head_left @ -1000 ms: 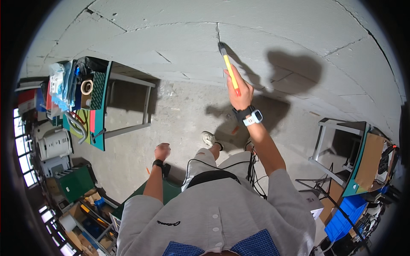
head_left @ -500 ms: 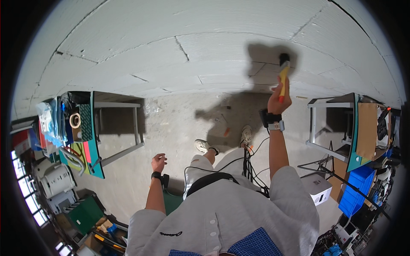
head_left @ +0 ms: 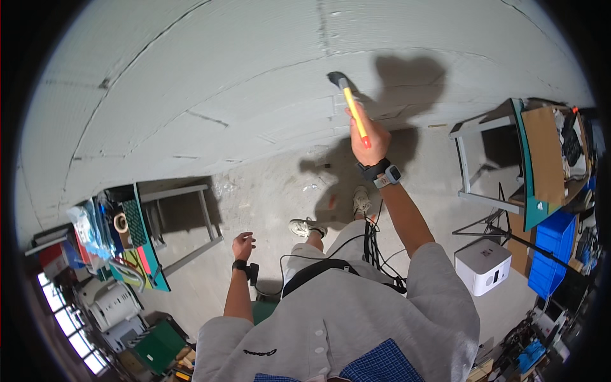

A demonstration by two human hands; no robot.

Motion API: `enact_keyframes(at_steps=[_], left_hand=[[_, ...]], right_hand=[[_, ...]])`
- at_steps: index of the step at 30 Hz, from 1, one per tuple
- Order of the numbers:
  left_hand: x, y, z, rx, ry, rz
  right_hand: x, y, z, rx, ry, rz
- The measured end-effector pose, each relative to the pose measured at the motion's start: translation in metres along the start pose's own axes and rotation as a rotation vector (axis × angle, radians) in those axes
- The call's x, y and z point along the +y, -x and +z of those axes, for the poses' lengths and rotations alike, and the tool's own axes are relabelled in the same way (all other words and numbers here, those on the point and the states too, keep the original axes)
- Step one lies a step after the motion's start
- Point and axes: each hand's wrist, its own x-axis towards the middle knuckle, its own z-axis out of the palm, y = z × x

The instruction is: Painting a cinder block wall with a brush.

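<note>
My right hand (head_left: 371, 137) is closed around the yellow and red handle of a paintbrush (head_left: 350, 105). The brush's dark bristles point up and left, against or close to the white block wall (head_left: 267, 83); whether they touch it I cannot tell. Dark joint lines run across the wall, and the shadow of my hand and brush falls on it to the right. Down at my left side hangs my left hand (head_left: 243, 246), holding nothing, its fingers loosely bent and apart. Each wrist wears dark straps, and the right one also a watch.
A green-topped table (head_left: 147, 245) with tape and bags stands at the left, another (head_left: 529, 165) with a cardboard box at the right. Nearby are a tripod (head_left: 503, 223), a white box-shaped device (head_left: 482, 267) and a blue crate (head_left: 548, 254). Black cables (head_left: 382, 254) hang beside my leg.
My right hand has carried the paintbrush leftward along the wall, and the brush now tilts left. The view has turned somewhat. My left hand stays hanging low.
</note>
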Motion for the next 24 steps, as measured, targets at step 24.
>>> enact_keyframes(at_steps=[24], left_hand=[[0.137,0.012,0.071,-0.064,-0.183,0.176]], right_hand=[[0.117,-0.012,-0.089,0.138,0.045,-0.004]])
